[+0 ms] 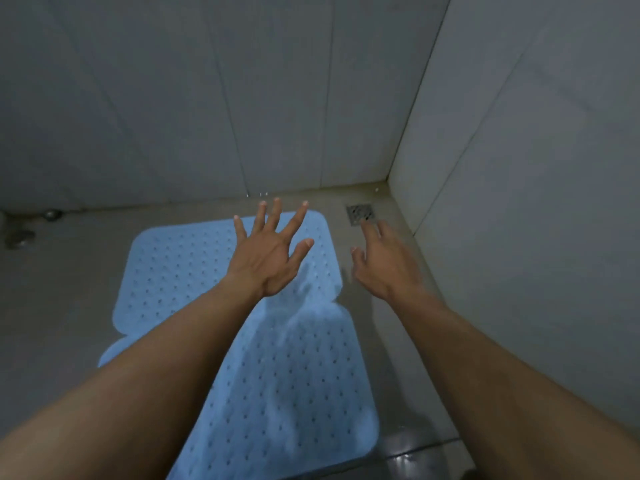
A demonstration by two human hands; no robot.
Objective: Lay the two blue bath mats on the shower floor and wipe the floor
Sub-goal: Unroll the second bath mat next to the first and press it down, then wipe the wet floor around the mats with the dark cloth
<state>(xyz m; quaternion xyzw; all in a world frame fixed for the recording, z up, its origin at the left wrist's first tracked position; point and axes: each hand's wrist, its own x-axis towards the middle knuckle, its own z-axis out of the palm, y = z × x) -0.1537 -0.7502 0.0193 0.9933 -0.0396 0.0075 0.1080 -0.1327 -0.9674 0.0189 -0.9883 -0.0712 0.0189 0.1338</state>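
Now, with both perforated pale-blue rubber bath mats (242,341) laid flat, the empty, spread left hand (273,251) and right hand (384,261) are best pressed down to seat them before the beige tiled shower floor (374,323) is wiped.

Your view is dim and bluish, with soft detail throughout. The right hand (384,261) is motion-blurred. An arm shadow falls on the pale blue perforated rubber bath mat (284,375). Glare spots mark the wet beige shower floor (405,455). Grey wall-tile joints (228,109) bow toward the edges.
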